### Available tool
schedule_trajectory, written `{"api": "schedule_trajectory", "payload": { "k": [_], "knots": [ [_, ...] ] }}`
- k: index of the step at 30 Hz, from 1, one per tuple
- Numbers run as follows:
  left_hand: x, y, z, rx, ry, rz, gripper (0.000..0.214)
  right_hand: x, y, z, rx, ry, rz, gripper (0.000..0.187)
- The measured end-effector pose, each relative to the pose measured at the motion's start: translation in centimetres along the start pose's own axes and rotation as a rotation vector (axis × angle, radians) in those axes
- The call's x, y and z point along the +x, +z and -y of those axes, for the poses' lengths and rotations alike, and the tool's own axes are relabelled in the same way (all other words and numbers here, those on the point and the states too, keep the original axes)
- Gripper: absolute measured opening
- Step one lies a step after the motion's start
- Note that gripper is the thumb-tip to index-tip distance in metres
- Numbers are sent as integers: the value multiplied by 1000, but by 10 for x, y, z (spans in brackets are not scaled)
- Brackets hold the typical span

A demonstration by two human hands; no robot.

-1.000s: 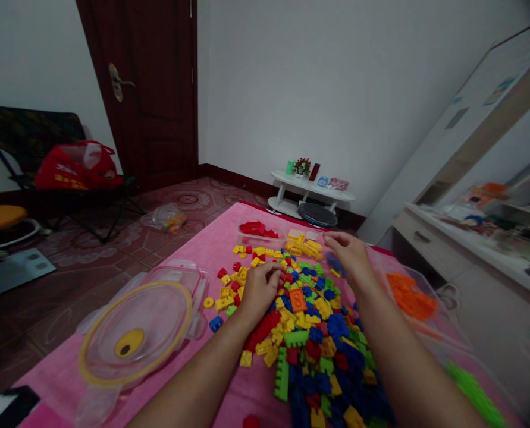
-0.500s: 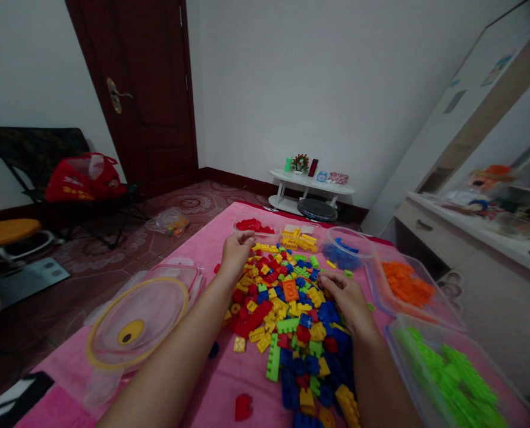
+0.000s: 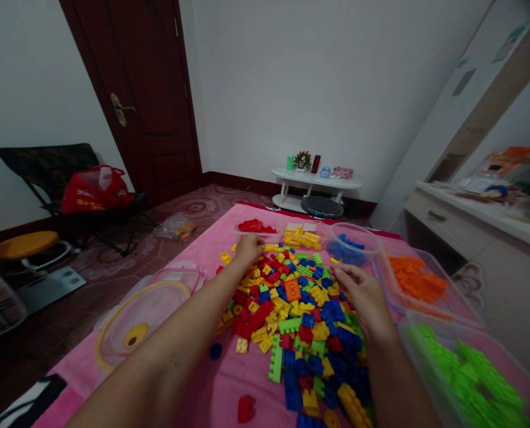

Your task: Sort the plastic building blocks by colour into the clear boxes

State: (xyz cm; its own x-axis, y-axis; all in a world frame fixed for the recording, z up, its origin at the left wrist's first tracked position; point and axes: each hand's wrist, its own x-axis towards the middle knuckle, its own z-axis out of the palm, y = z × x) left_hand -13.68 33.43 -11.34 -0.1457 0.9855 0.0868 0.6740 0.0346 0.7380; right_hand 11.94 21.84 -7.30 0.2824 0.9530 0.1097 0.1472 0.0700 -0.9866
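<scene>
A mixed pile of toy building bricks [image 3: 287, 309] in red, yellow, blue and green lies spread on the pink cloth [image 3: 220, 392], with an orange brick [image 3: 292, 289] on top. At the pile's far left edge is my left hand [image 3: 249, 249], fingers curled in beside some yellow bricks [image 3: 272, 248]. What its fingertips hold, if anything, is hidden. My right hand [image 3: 358, 291] hovers over the right side of the pile with thumb and fingers brought together. I cannot make out anything between them. Just beyond it lies a small yellow brick [image 3: 335, 260].
Clear boxes curve round the far and right sides: red bricks [image 3: 256, 226], yellow bricks [image 3: 301, 238], blue bricks [image 3: 347, 248], orange bricks [image 3: 416, 279] and green bricks [image 3: 474, 374]. Clear lids [image 3: 188, 285] lie stacked at left. A red heart-shaped piece [image 3: 245, 409] sits near the front.
My left hand has moved slightly forward and right, with yellow bricks now showing to its left. My right hand has shifted a little right and its fingers look closer together. The view has turned slightly.
</scene>
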Motion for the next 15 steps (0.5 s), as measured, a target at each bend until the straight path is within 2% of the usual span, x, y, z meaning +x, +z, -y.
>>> {"api": "schedule_trajectory", "payload": {
  "k": [6, 11, 15],
  "knots": [
    [-3, -4, -3, -141, 85, 20, 26, -3, 4, 0, -9, -46, 17, 31],
    [-12, -11, 2, -32, 117, 2, 31, -5, 9, -2, -32, -64, 61, 33],
    [-12, -9, 6, 30, 91, -8, 33, -5, 10, -2, -53, -73, 88, 34]
  ]
}}
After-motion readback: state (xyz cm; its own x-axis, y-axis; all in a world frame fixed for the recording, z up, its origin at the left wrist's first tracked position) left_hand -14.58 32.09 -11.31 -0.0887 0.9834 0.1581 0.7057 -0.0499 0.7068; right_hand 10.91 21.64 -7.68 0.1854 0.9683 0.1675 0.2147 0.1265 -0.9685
